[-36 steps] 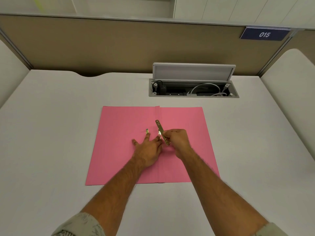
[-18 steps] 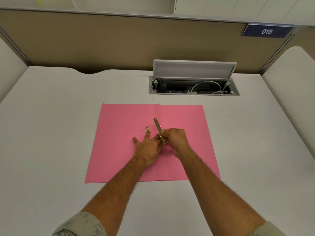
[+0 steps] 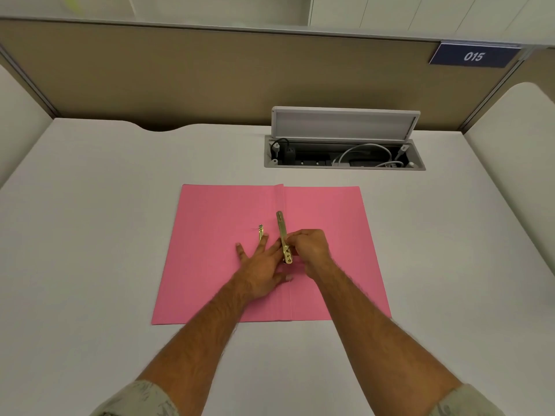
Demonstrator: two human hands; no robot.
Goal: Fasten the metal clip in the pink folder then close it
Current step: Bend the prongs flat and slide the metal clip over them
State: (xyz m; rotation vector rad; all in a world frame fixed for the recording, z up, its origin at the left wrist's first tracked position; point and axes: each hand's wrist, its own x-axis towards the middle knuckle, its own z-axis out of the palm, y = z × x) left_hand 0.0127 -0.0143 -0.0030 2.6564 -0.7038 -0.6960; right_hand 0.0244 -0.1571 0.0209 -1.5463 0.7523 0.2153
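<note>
Clip bar [image 3: 283, 235] sits over the folder [image 3: 330, 223] spine, pinched in my right hand [image 3: 309, 249]. My left hand [image 3: 261, 271] lies flat, fingers spread, beside an upright prong [image 3: 260, 232]. Folder lies open on the tabletop [image 3: 105, 235].

A white counter [image 3: 90, 235] fills the view under even, soft light. A tan partition [image 3: 210, 73] runs along its far edge and carries a dark blue sign [image 3: 474, 56] reading 015. Set into the counter, a cable box [image 3: 345, 156] stands with its lid [image 3: 342, 124] raised, white cables [image 3: 360, 151] coiled inside.
</note>
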